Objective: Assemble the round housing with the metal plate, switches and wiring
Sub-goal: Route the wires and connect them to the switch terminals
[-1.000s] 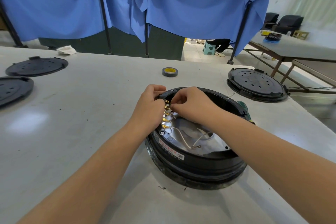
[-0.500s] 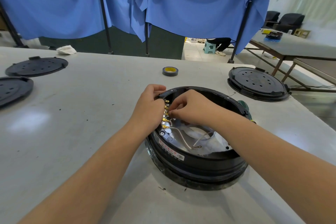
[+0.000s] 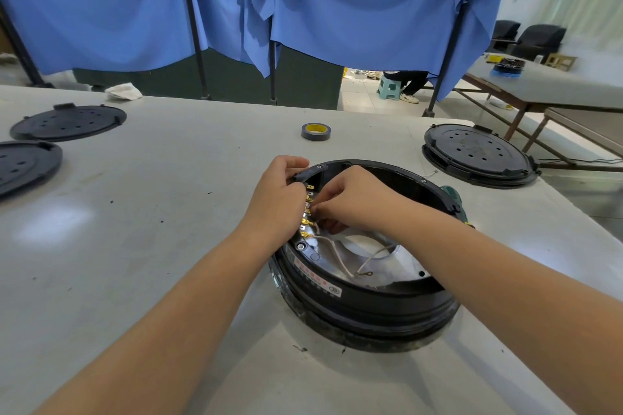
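The round black housing [image 3: 367,300] stands on the white table, open side up. A shiny metal plate [image 3: 387,259] lies inside it, with white wires [image 3: 337,256] looping over it. A row of brass terminals [image 3: 307,212] runs along the housing's left inner wall. My left hand [image 3: 279,195] grips the housing's left rim beside those terminals. My right hand [image 3: 350,202] reaches into the housing, its fingertips pinching at a terminal in the row; what they pinch is mostly hidden.
A roll of dark tape [image 3: 316,131] lies beyond the housing. Black round lids sit at the right [image 3: 478,153] and far left [image 3: 67,121], [image 3: 23,165]. A green tool [image 3: 455,195] peeks out behind the housing. Blue curtains hang behind the table [image 3: 118,263].
My right hand has slid a little lower along the terminal row. The left hand stays on the rim.
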`<state>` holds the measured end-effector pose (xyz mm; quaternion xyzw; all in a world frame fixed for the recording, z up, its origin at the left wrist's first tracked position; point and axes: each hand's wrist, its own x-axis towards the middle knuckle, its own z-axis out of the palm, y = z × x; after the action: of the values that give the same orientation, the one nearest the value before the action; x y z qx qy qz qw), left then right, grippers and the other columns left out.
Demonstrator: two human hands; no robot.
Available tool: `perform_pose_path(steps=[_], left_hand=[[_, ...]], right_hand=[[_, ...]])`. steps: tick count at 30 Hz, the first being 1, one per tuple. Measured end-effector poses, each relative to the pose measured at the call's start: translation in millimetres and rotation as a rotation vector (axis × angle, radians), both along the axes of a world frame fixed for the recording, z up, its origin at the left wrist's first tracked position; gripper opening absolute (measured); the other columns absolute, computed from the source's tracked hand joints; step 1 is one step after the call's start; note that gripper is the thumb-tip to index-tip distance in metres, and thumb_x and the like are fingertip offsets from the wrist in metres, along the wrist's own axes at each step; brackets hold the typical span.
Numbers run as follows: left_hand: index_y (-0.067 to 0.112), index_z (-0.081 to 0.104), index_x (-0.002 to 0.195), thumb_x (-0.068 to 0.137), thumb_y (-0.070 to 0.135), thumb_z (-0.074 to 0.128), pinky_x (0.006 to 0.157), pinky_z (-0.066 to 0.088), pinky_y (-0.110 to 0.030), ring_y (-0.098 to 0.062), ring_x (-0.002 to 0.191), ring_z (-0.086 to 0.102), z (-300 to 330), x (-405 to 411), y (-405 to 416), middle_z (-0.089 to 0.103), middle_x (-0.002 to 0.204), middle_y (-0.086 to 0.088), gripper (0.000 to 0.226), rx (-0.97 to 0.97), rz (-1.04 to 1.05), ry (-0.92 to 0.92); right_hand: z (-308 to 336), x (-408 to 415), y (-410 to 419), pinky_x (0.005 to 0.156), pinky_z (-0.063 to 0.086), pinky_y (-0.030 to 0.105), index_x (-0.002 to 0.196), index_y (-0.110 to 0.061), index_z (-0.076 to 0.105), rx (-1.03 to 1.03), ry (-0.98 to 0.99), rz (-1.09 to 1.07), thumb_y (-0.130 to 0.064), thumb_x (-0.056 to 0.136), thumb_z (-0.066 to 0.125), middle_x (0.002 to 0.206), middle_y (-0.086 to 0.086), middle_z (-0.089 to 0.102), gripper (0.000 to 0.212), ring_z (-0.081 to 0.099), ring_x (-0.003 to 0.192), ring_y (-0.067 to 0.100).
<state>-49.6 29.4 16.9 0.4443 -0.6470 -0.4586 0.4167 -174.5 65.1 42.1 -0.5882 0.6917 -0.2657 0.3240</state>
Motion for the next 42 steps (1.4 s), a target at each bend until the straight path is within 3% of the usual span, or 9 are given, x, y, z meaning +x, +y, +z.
perform_pose_path(steps=[6, 12, 20, 24, 32, 38, 42], left_hand=[[0.022, 0.051, 0.115, 0.086, -0.007, 0.040, 0.096, 0.047, -0.036, -0.017, 0.114, 0.055, 0.5, -1.5, 0.1, 0.056, 0.119, 0.002, 0.043, -0.001, 0.003, -0.004], [0.022, 0.052, 0.116, 0.086, -0.006, 0.038, 0.094, 0.048, -0.036, -0.017, 0.114, 0.054, 0.7, -0.5, 0.5, 0.057, 0.121, 0.001, 0.044, 0.021, -0.008, -0.004], [0.023, 0.051, 0.117, 0.086, -0.008, 0.034, 0.095, 0.050, -0.044, -0.022, 0.115, 0.055, 3.9, -2.9, 2.6, 0.056, 0.124, -0.002, 0.047, 0.078, -0.026, 0.007], [0.023, 0.050, 0.117, 0.086, -0.009, 0.033, 0.097, 0.048, -0.043, -0.022, 0.115, 0.055, 4.3, -3.3, 2.3, 0.057, 0.125, -0.003, 0.048, 0.081, -0.028, 0.005], [0.023, 0.049, 0.119, 0.086, -0.009, 0.034, 0.100, 0.046, -0.044, -0.022, 0.116, 0.054, 4.6, -2.6, 2.9, 0.056, 0.125, -0.004, 0.048, 0.097, -0.044, -0.013], [0.024, 0.048, 0.120, 0.086, -0.008, 0.033, 0.099, 0.047, -0.044, -0.022, 0.116, 0.054, 5.2, -2.9, 2.9, 0.055, 0.126, -0.004, 0.049, 0.109, -0.052, -0.013], [0.026, 0.047, 0.119, 0.087, -0.008, 0.034, 0.098, 0.048, -0.045, -0.022, 0.116, 0.054, 4.9, -3.0, 3.0, 0.055, 0.126, -0.003, 0.049, 0.107, -0.053, -0.010]], right_hand=[[-2.8, 0.4, -3.3, 0.066, 0.061, 0.027, 0.077, -0.009, 0.075, -0.010, 0.019, -0.015, -0.006, 0.085, 0.069, 0.079, 0.016, 0.073, 0.011, 0.071, 0.068, 0.021], [-2.8, 1.9, -3.1, 0.059, 0.059, 0.022, 0.075, -0.008, 0.074, 0.001, -0.014, -0.031, -0.004, 0.085, 0.069, 0.077, 0.017, 0.073, 0.012, 0.067, 0.060, 0.016], [-3.8, 4.6, -1.8, 0.073, 0.061, 0.036, 0.079, 0.001, 0.075, -0.010, -0.031, -0.074, 0.000, 0.083, 0.066, 0.069, 0.019, 0.068, 0.010, 0.063, 0.058, 0.021], [-3.2, 6.0, -1.0, 0.078, 0.060, 0.039, 0.080, -0.005, 0.076, -0.050, 0.072, -0.050, -0.007, 0.084, 0.066, 0.076, 0.015, 0.073, 0.010, 0.071, 0.070, 0.024], [-1.5, 9.8, 2.7, 0.083, 0.057, 0.039, 0.087, -0.008, 0.077, -0.101, 0.171, -0.004, -0.013, 0.087, 0.067, 0.079, 0.013, 0.073, 0.010, 0.070, 0.081, 0.027], [0.1, 9.3, 1.1, 0.073, 0.060, 0.032, 0.085, -0.005, 0.076, -0.037, 0.057, -0.063, -0.009, 0.086, 0.068, 0.072, 0.014, 0.070, 0.008, 0.066, 0.065, 0.020], [0.9, 9.5, 1.3, 0.072, 0.060, 0.033, 0.087, 0.001, 0.075, 0.000, -0.021, -0.080, -0.004, 0.085, 0.068, 0.070, 0.017, 0.066, 0.008, 0.062, 0.062, 0.022]])
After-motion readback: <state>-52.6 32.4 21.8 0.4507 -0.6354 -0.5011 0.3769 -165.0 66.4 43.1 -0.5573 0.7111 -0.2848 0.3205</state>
